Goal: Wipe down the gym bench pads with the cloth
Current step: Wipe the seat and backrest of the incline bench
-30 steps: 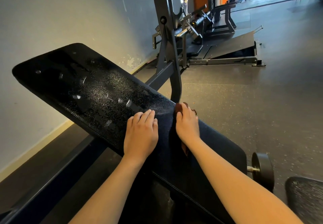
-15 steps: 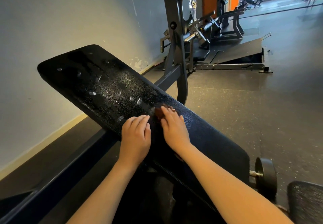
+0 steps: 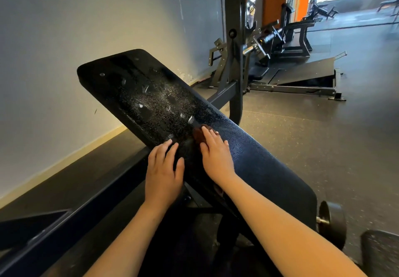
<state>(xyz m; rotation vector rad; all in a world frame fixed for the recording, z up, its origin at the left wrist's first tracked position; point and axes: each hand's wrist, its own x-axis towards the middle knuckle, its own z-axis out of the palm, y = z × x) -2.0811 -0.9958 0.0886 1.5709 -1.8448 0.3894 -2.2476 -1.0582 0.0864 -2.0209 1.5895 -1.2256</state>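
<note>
- Where droplets bead its far half, the pad (image 3: 140, 95) lies wet.
- Left hand (image 3: 163, 173) rests flat on the pad's near-left edge, fingers straight, close together, holding nothing.
- Brown cloth (image 3: 197, 134) lies mid-pad.
- Right hand (image 3: 216, 155) presses the cloth onto the pad, fingers straight, slightly spread.

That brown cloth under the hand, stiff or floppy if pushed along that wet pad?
Probably floppy: the cloth lies flat under the right hand, following the bench pad surface. It likely slides easily, since droplets cover the pad ahead. Seemingly light: flat fingers alone press it.
</note>
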